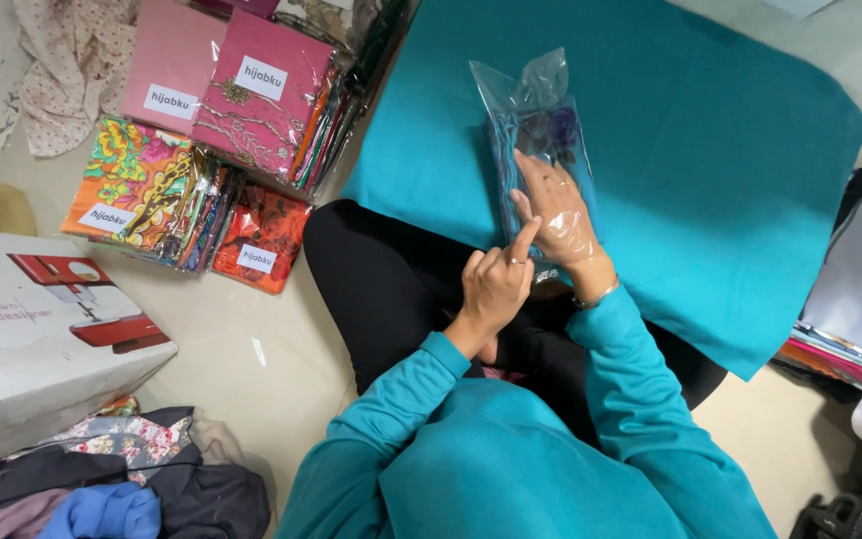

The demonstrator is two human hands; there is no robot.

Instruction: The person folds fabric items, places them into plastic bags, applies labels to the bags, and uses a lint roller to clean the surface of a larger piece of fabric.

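Head view: folded cloth going into a clear plastic bag (pixel 531 120), at 12 o'clock on the teal cloth (pixel 730 150).
Right hand (pixel 558 215) is inside the bag, fingers flat and together; left hand (pixel 496 284) pinches the bag mouth, index finger raised. Cloth looks mostly in; bag unsealed. Bag opening hidden behind the hands. Packed stacks (pixel 202 130) lie at 10 o'clock.

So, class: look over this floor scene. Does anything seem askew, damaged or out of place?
Mostly orderly. The white cardboard box at the left looks dented and sits tilted on a heap of loose clothes. The right hand is inside the clear plastic bag; the left hand touches it.
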